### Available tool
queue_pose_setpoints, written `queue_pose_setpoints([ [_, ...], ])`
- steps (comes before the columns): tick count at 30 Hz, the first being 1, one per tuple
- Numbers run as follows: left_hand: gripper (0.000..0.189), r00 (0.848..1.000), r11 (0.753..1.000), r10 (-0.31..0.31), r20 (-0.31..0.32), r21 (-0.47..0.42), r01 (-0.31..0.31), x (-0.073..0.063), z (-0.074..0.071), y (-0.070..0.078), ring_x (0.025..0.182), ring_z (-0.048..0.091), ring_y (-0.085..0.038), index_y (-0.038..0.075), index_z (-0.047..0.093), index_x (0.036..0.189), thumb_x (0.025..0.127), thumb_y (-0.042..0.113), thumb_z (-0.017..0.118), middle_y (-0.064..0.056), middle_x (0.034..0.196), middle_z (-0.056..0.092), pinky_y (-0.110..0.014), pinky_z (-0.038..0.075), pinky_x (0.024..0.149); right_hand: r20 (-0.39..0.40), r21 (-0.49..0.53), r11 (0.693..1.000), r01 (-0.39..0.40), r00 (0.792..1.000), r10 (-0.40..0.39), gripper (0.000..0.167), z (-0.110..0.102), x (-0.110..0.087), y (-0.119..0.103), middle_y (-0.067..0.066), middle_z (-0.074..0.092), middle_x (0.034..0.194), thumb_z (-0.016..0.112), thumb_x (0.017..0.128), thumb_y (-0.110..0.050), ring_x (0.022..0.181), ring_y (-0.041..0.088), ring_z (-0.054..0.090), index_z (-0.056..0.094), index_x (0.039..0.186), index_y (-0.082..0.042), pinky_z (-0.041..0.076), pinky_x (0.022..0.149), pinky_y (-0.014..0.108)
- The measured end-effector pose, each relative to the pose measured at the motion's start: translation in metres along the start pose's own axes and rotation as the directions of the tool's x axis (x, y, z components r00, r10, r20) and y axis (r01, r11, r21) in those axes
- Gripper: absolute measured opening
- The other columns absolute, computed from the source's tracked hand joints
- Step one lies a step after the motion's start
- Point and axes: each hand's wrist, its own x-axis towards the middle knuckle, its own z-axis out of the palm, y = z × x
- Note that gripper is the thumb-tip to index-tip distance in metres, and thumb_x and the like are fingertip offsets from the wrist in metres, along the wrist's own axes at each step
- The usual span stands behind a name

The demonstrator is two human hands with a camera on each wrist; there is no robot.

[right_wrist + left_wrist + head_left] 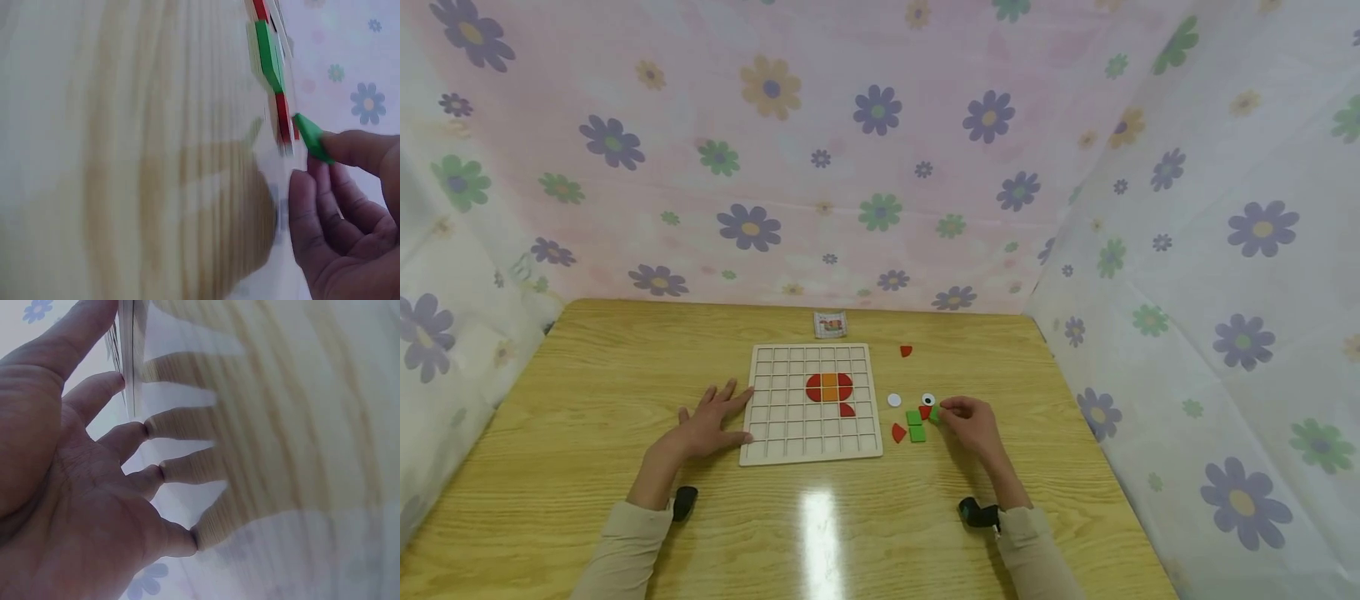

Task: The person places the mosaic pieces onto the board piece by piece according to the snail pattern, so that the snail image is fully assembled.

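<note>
With fingers spread, my left hand (707, 425) touches the left edge of a wooden grid board (775, 446). In the left wrist view its fingertips (150, 475) meet the tabletop and the board's side. My right hand (973, 423) pinches a green tile (312, 137), raised off the table in the right wrist view. Near it lie two green squares (917, 434), a red piece (924, 412) and a white disc with a black dot (928, 400). On the board, red curved pieces (814, 387) flank orange squares (829, 380), with another red piece (847, 410) below right.
A plain white disc (894, 401) and a red wedge (898, 432) lie right of the board. Farther back is another red wedge (906, 351). A small picture card (831, 325) sits behind the board. Flowered cloth (820, 192) surrounds the wooden table (647, 367).
</note>
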Motion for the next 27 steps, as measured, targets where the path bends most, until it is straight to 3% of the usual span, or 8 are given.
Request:
queue_pose_setpoints([
  [4, 0.083, 1.0, 1.0, 0.0, 0.001, -0.005, 0.0, -0.001, -0.001, 0.001, 0.146, 0.002, -0.064, 0.002, 0.035, 0.157, 0.092, 0.033, 0.076, -0.036, 0.163, 0.011, -0.091, -0.001, 0.096, 0.009, 0.073, 0.997, 0.026, 1.0, -0.027, 0.025, 0.008, 0.0, -0.012, 0.023, 0.074, 0.102, 0.07, 0.097, -0.009, 0.084, 0.016, 0.067, 0.073, 0.113, 0.01, 0.053, 0.066, 0.023],
  [10, 0.082, 1.0, 1.0, 0.005, 0.002, -0.011, -0.005, 0.0, 0.0, 0.0, 0.146, 0.001, -0.064, 0.002, 0.034, 0.157, 0.093, 0.033, 0.074, -0.036, 0.163, 0.01, -0.091, -0.002, 0.097, 0.047, 0.137, 0.989, 0.061, 0.997, -0.068, 0.021, 0.019, -0.011, -0.041, 0.029, 0.072, 0.099, 0.066, 0.098, -0.002, 0.087, 0.031, 0.071, 0.069, 0.109, 0.015, 0.058, 0.069, 0.029],
  [15, 0.082, 1.0, 1.0, 0.001, 0.005, -0.014, -0.001, 0.001, 0.0, -0.001, 0.146, 0.0, -0.064, 0.002, 0.034, 0.157, 0.093, 0.033, 0.074, -0.036, 0.163, 0.01, -0.09, -0.003, 0.098, 0.116, 0.3, 0.953, 0.034, 0.991, -0.072, 0.02, 0.039, -0.005, -0.028, 0.029, 0.072, 0.101, 0.06, 0.101, -0.001, 0.086, 0.028, 0.075, 0.063, 0.114, 0.014, 0.062, 0.071, 0.033],
  [19, 0.083, 1.0, 1.0, -0.008, 0.006, -0.007, 0.008, 0.002, -0.001, 0.0, 0.146, 0.0, -0.063, 0.003, 0.033, 0.158, 0.093, 0.033, 0.074, -0.035, 0.164, 0.009, -0.09, -0.003, 0.098, 0.161, 0.359, 0.932, 0.043, 0.981, -0.107, 0.023, 0.053, -0.002, -0.024, 0.026, 0.073, 0.1, 0.062, 0.099, 0.001, 0.081, 0.021, 0.076, 0.063, 0.117, 0.015, 0.062, 0.072, 0.03],
  [22, 0.083, 1.0, 1.0, -0.01, 0.004, -0.004, 0.01, 0.002, -0.001, 0.0, 0.147, 0.0, -0.063, 0.003, 0.033, 0.158, 0.093, 0.033, 0.075, -0.035, 0.164, 0.009, -0.091, -0.002, 0.098, 0.192, 0.336, 0.938, 0.085, 0.969, -0.156, 0.025, 0.062, -0.002, -0.028, 0.025, 0.072, 0.101, 0.065, 0.096, 0.002, 0.083, 0.02, 0.075, 0.064, 0.118, 0.015, 0.062, 0.073, 0.029],
  [27, 0.083, 1.0, 1.0, -0.006, 0.001, -0.004, 0.006, 0.002, -0.001, 0.0, 0.146, 0.0, -0.064, 0.003, 0.034, 0.158, 0.093, 0.033, 0.075, -0.035, 0.164, 0.01, -0.091, -0.001, 0.097, 0.257, 0.285, 0.953, 0.104, 0.949, -0.18, 0.029, 0.072, -0.003, -0.039, 0.029, 0.071, 0.107, 0.066, 0.097, 0.0, 0.095, 0.04, 0.074, 0.066, 0.124, 0.01, 0.062, 0.077, 0.034],
])
